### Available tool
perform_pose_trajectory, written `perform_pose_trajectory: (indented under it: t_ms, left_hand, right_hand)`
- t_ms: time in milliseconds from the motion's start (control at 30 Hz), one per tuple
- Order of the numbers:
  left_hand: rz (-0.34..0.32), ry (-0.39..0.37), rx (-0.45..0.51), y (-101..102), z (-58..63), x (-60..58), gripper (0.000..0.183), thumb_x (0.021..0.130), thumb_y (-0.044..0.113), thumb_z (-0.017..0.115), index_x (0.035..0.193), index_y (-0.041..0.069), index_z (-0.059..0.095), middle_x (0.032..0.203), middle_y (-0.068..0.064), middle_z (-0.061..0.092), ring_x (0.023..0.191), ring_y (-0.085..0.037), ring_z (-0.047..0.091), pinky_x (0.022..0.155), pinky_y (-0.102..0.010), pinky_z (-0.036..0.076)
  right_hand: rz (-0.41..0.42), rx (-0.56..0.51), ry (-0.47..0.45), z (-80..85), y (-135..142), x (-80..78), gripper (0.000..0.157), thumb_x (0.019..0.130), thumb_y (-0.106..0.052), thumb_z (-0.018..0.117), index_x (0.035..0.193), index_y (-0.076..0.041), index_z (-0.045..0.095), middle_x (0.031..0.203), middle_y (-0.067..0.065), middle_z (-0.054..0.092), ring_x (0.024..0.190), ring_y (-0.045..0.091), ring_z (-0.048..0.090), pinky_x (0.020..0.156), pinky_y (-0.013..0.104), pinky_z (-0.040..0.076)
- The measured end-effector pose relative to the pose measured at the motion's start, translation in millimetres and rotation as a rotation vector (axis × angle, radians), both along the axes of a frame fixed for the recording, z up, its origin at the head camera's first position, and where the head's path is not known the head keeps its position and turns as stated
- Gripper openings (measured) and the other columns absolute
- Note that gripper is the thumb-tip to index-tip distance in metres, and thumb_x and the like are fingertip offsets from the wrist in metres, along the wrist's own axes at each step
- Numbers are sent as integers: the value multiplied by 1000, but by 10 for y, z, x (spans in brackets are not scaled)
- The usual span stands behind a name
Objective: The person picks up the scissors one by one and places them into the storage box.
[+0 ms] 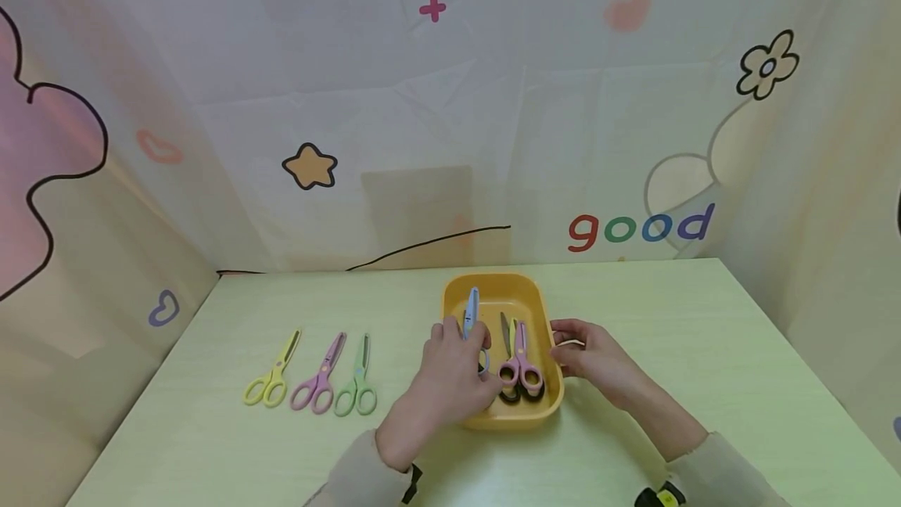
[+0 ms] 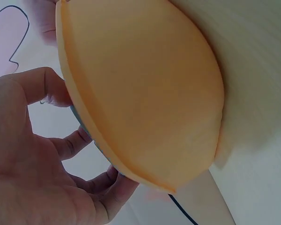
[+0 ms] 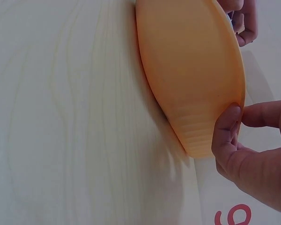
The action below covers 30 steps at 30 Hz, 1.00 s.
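Note:
A yellow plastic tray (image 1: 517, 418) stands on the table with scissors in it. My left hand (image 1: 454, 370) reaches over its left side and grips blue scissors (image 1: 471, 310), whose blades point away from me; the hand hides most of their handles. In the left wrist view, the curled fingers (image 2: 68, 143) of that hand are at the tray's rim, against a blue edge. At the right side, my right hand (image 1: 598, 358) pinches the tray's rim between thumb and fingers. Pink scissors (image 1: 522, 362) lie in the tray over black-handled scissors (image 1: 510, 396), with a yellow pair (image 1: 513, 327) partly covered.
Left of the tray, yellow scissors (image 1: 274, 378), pink scissors (image 1: 320, 382) and green scissors (image 1: 359, 382) lie in a row on the pale table (image 1: 704, 350), blades pointing away. A printed curtain (image 1: 521, 124) hangs behind the table's back edge and along both sides.

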State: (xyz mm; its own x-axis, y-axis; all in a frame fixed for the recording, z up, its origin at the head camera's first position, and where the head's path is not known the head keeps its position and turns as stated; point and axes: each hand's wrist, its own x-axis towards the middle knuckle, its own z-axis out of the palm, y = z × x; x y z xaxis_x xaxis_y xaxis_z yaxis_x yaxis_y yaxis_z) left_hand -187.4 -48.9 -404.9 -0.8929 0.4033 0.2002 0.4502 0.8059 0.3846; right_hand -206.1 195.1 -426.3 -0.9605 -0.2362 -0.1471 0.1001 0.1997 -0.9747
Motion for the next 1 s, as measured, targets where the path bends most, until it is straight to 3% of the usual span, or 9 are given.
perform_pose_trajectory:
  t_ms: [467, 767, 1000]
  left_hand:
    - [-4, -55, -106, 127, -72, -19, 30, 86, 29, 71, 105, 13, 55, 108, -19, 48, 95, -31, 46, 78, -41, 45]
    - [11, -153, -240, 225, -69, -22, 37, 88, 34, 71, 110, 8, 56, 138, -35, 44, 117, -43, 50, 89, -47, 51]
    - [23, -162, -311, 261, -95, -22, 43, 90, 35, 71, 116, 3, 58, 121, -29, 50, 108, -39, 53, 87, -44, 51]
  right_hand:
    - [3, -17, 12, -14, 4, -19, 52, 98, 3, 57, 144, 18, 37, 120, 25, 49, 98, 26, 60, 78, 33, 59]
    - [6, -22, 14, -29, 7, -22, 52, 98, 3, 56, 144, 18, 37, 120, 26, 50, 99, 27, 60, 79, 34, 59]
    - [5, -27, 20, -26, 6, -13, 52, 98, 3, 56, 144, 18, 37, 120, 26, 50, 99, 27, 60, 79, 33, 59]
